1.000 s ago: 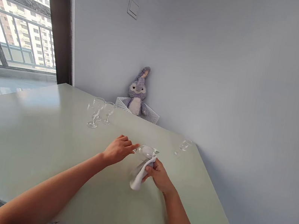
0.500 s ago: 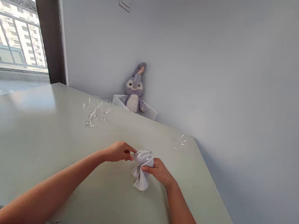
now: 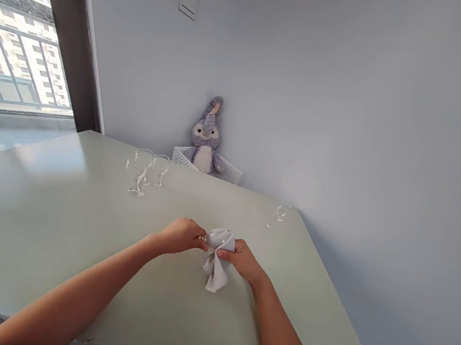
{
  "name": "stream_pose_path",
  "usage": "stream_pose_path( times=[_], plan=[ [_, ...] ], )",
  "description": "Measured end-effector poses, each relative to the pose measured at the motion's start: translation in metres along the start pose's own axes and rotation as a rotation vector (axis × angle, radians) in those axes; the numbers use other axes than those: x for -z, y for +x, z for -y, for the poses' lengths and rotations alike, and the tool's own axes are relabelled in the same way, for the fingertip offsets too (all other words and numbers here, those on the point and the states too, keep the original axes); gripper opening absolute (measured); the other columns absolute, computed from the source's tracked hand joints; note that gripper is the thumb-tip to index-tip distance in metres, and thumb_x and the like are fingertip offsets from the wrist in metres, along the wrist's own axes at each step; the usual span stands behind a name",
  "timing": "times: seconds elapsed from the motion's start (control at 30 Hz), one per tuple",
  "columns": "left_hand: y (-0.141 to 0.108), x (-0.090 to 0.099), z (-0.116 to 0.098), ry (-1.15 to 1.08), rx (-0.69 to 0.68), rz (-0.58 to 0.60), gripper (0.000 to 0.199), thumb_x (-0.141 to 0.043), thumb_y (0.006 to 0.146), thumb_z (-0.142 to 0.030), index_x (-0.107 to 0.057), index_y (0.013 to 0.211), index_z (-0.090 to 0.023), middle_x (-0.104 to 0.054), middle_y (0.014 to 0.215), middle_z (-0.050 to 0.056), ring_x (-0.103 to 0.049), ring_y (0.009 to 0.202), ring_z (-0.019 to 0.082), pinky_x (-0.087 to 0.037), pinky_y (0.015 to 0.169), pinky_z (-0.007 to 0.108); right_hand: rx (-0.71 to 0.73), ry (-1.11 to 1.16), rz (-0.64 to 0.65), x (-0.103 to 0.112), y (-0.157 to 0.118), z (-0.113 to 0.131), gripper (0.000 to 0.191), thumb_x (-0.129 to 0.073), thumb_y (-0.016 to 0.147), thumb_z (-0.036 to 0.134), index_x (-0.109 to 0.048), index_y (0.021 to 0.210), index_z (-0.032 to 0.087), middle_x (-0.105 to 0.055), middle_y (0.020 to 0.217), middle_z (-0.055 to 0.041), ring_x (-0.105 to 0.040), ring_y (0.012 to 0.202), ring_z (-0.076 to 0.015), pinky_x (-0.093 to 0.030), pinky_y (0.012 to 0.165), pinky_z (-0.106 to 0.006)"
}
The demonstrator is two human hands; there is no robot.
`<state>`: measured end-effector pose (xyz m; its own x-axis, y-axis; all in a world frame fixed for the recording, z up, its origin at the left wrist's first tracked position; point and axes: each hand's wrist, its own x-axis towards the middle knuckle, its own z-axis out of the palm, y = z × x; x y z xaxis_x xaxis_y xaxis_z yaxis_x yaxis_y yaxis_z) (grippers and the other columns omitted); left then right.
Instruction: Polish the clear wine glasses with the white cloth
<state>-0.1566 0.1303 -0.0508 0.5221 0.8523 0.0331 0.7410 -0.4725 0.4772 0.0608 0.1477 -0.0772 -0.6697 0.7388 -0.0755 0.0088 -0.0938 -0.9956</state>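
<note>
Near edge: both bare forearms come in from the near side, L from near left, R from near right, and meet mid-table. Hands are together, not apart: the L hand (image 3: 181, 236) has its fingertips closed on the left side of a soft white cloth bundle (image 3: 216, 264), and the R hand (image 3: 243, 261) is clamped over its right side, thumb across the front. The cloth's loose tail hangs down toward the near side, w/ its end around table level. A small glint by the L fingertips could be clear glass inside the cloth, but the hands + fabric hide most of it, so can't tell for sure what's wrapped.

All this sits over a broad pale sage-green tabletop (image 3: 34, 211). Nothing stands between the hands and the near edge. Farther left, a tight cluster of clear stemmed wine glasses (image 3: 140, 173) stands upright, well apart from the hands; the exact count is hard to tell since they overlap. Far right, near the table corner, one more clear glass (image 3: 282, 212) is faint, poss. on its side.

Far edge: a white perforated plastic basket (image 3: 230, 175) holds a grey-lilac plush rabbit (image 3: 205, 146), against a pale grey wall (image 3: 356, 99). Far left, a dark-framed window (image 3: 29, 30) shows apartment blocks.
</note>
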Motion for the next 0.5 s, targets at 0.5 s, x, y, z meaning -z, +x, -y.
stream_pose_path(
  times=[0.5],
  plan=[
    [0.004,-0.016,-0.006,0.023,0.025,-0.266,0.030,-0.037,0.086,-0.037,-0.061,0.089,-0.018,-0.059,0.066,0.005,-0.053,0.067,0.016,-0.038,0.067,0.030,0.038,0.178,-0.171,0.013,0.002,0.002,0.029,-0.069,0.063,0.039,-0.064,0.074,0.013,-0.053,0.058,0.0011,-0.044,0.050,-0.0088,-0.036,0.050,-0.022]
  ],
)
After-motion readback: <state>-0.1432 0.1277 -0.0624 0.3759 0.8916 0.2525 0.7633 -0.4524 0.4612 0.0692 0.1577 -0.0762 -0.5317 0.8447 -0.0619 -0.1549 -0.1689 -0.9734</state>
